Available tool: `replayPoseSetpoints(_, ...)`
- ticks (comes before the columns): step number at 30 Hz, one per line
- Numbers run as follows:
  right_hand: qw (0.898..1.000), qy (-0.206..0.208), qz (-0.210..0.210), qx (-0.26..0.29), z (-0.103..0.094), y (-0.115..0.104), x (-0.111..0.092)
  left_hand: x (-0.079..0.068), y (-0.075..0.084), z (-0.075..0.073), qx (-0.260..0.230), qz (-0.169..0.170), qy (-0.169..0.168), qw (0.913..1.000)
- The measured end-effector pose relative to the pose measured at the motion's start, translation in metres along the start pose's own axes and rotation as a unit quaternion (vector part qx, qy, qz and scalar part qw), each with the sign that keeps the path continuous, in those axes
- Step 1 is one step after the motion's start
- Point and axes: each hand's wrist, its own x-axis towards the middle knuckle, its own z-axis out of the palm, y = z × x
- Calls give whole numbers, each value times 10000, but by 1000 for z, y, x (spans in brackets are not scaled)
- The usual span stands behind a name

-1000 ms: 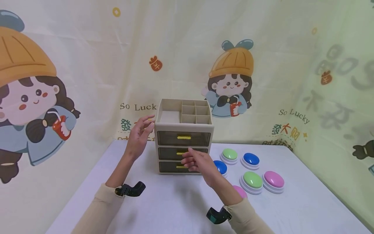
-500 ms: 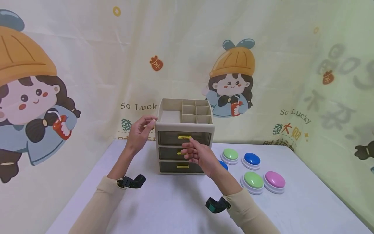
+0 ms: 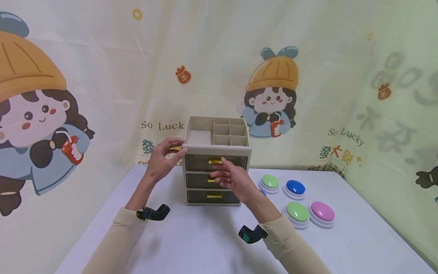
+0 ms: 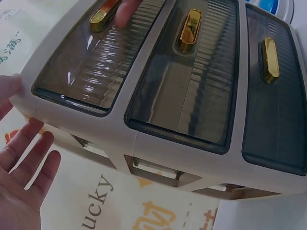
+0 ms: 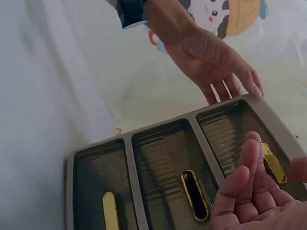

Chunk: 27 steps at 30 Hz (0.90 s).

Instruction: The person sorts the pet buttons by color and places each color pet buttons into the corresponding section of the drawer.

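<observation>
A beige desktop drawer organizer (image 3: 216, 150) stands upright, with smoky see-through drawers, all closed. My left hand (image 3: 161, 159) is at its upper left corner, thumb on the front edge and the other fingers spread along the side. In the left wrist view those fingers (image 4: 44, 167) look loose and slightly bent. My right hand (image 3: 236, 179) hovers before the upper drawers, index finger right at the top drawer's gold handle (image 3: 214, 162). In the right wrist view that handle (image 5: 274, 163) lies between fingers and thumb, with the fingers extended rather than curled.
Compartments (image 3: 230, 131) divide the organizer's open top. On the white table (image 3: 191, 243) at right are a green push button (image 3: 297, 211), a pink push button (image 3: 322, 211) and a blue push button (image 3: 295, 187), with more beside them. A printed curtain (image 3: 212, 45) hangs behind.
My left hand has come against the organizer's corner, its thumb now on the front edge. My right hand has risen from the middle drawer to the top drawer's handle.
</observation>
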Motion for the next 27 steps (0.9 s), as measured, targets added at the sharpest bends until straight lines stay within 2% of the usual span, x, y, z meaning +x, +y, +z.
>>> replayPoseSetpoints(7, 9999, 120, -86, 63, 2, 2, 5, 0, -2, 0, 150, 23, 0, 9999)
replayPoseSetpoints(17, 9995, 215, -167, 187, 2, 5, 5, 0, -1, 1, 878, 71, -250, 9958)
replayPoseSetpoints(27, 9995, 218, -153, 144, 7, 10, -12, -2, 2, 2, 880, 93, -235, 9958)
